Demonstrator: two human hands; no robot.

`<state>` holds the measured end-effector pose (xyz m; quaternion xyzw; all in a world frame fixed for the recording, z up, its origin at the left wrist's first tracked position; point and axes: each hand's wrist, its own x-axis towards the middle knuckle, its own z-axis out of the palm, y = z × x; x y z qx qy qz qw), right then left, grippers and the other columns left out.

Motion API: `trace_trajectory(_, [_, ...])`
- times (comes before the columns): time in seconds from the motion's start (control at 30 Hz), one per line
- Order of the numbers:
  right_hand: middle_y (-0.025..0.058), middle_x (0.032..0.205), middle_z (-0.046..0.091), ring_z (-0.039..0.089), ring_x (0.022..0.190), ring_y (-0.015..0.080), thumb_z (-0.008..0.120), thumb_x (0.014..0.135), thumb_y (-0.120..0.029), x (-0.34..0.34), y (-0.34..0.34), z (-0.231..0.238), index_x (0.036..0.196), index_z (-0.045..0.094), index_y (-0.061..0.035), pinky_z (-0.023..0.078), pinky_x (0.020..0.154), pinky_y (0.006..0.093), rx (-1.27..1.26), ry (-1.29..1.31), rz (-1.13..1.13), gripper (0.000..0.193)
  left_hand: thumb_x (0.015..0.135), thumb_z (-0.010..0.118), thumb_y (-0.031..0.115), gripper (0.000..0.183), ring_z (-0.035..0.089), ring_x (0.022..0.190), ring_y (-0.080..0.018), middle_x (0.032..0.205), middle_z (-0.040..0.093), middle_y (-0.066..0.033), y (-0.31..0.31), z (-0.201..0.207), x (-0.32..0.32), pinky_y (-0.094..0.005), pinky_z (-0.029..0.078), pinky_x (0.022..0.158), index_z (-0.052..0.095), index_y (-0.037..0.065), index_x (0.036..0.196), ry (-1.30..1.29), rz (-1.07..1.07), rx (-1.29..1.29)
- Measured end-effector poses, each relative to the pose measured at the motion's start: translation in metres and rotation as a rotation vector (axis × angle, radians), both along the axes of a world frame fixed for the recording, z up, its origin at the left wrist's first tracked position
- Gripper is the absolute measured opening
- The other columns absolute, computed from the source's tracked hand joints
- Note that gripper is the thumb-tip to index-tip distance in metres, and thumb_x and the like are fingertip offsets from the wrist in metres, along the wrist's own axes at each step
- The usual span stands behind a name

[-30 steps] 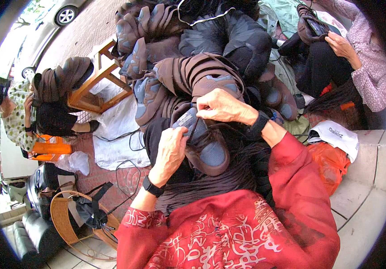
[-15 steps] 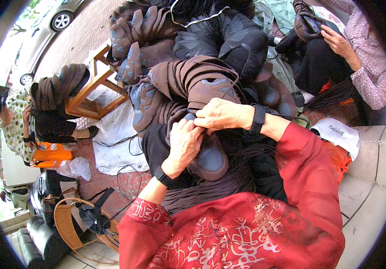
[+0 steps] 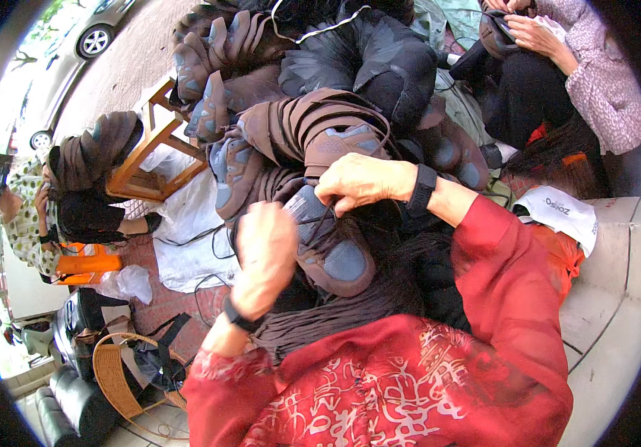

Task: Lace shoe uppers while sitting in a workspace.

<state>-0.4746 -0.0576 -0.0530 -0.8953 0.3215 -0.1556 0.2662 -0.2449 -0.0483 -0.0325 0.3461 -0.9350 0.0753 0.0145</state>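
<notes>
A brown shoe upper [image 3: 319, 274] with a blue-grey toe [image 3: 345, 264] and tongue lies in front of me over my lap. My right hand [image 3: 365, 181] is closed at the top of its lacing, thumb and fingers pinched on a dark shoelace [image 3: 311, 220] that crosses the tongue. To the left, my left hand [image 3: 267, 249] is raised off the upper and smeared by motion, so its fingers cannot be made out. A thick bundle of dark laces [image 3: 343, 320] drapes across my lap. Just beyond my hands, a curved stack of brown uppers [image 3: 313, 119] is nested together.
More brown uppers [image 3: 223, 45] and black ones [image 3: 391, 63] are heaped farther off. A wooden stool [image 3: 158, 141] stands to the left on white sheeting. Two people work nearby, one left, one with a patterned sleeve [image 3: 607, 97] right. A wicker chair [image 3: 115, 372] is at lower left.
My left hand has come away from the upper, moving left and apart from my right hand. The tongue and lacing now show. At right, the other person's hands have shifted up.
</notes>
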Motion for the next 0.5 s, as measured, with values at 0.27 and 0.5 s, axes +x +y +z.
trace_trajectory(0.27, [0.0110, 0.080, 0.059, 0.057, 0.082, 0.0295, 0.062, 0.072, -0.014, 0.005, -0.008, -0.003, 0.085, 0.059, -0.0053, 0.045, 0.071, 0.0378, 0.090, -0.064, 0.016, 0.016, 0.074, 0.053, 0.005, 0.005, 0.048, 0.077, -0.0282, 0.078, 0.050, -0.0098, 0.003, 0.046, 0.228, -0.0376, 0.040, 0.068, 0.051, 0.005, 0.078, -0.055, 0.607, -0.065])
trace_trajectory(0.5, [0.0078, 0.089, 0.053, 0.050, 0.090, 0.0268, 0.064, 0.068, -0.016, 0.008, 0.053, 0.035, 0.080, 0.055, -0.0058, 0.043, 0.080, 0.0366, -0.361, -0.205, -0.356, 0.018, 0.075, 0.057, -0.001, 0.036, 0.052, 0.095, -0.0308, 0.097, 0.056, -0.0163, 0.015, -0.009, 0.154, -0.0366, 0.041, 0.084, 0.052, 0.003, 0.110, 0.517, 0.366, 0.403])
